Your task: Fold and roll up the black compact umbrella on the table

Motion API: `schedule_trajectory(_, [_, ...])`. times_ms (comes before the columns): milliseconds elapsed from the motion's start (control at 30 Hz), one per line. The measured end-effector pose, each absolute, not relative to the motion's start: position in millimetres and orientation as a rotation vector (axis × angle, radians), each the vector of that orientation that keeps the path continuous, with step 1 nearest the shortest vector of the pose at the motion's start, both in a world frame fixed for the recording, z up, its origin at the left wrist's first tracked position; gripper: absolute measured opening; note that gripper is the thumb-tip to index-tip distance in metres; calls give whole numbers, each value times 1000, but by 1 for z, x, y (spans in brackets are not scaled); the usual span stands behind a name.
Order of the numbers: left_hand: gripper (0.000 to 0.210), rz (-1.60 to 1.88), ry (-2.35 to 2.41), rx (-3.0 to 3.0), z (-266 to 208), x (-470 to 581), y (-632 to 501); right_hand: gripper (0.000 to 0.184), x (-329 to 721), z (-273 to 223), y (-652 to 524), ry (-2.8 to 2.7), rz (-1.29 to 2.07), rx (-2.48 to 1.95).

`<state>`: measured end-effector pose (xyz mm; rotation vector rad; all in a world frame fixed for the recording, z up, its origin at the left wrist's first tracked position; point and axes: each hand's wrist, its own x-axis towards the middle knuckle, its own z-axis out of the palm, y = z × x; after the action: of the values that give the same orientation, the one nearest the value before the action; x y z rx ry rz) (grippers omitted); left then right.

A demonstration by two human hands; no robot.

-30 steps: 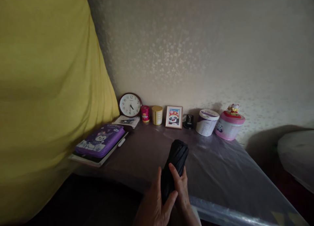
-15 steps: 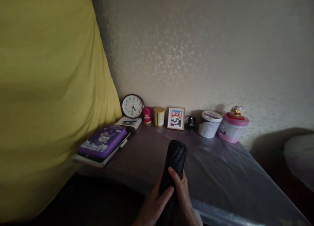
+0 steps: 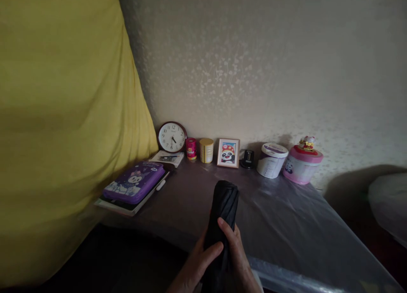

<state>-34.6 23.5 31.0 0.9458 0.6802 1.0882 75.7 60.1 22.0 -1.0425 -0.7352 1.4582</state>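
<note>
A folded black umbrella stands nearly upright before me, its top leaning slightly away over the near part of the table. My left hand is wrapped round its lower left side, thumb lying across the front. Higher on the right side, my right hand grips it too, with the thumb pressed on the black fabric. Both hands are closed on the umbrella. Its lower end runs down out of the picture, and most of the fingers are hidden behind it.
The table has a clear plastic cover. Along the wall stand a clock, red can, yellow can, panda picture frame, small black device, white tub and pink tub. A purple case lies left, beside a yellow curtain.
The umbrella's top has tipped a little to the left, and both hands have shifted slightly with it. Their grip looks the same.
</note>
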Motion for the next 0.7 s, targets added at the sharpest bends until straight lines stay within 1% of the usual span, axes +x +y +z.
schedule_trajectory(100, [67, 1032, 732, 795, 22, -34, 22, 52, 77, 23, 59, -724, 1486, -1128])
schedule_trajectory(167, [69, 1004, 799, 710, 17, -33, 21, 55, 82, 20, 61, -702, 1527, -1160])
schedule_trajectory(333, [56, 1008, 916, 559, 18, -31, 21, 62, 104, 8, 72, -838, 1698, -1020])
schedule_trajectory(500, [57, 1034, 971, 632, 26, -37, 25, 42, 120, 4, 69, -1180, 1709, -950])
schedule_trajectory(600, [60, 1017, 943, 675, 25, -42, 27, 37, 124, 3, 65, -1257, 1788, -885])
schedule_trajectory(700, [59, 1002, 917, 674, 27, -47, 28, 33, 132, -3, 65, -1295, 1768, -956])
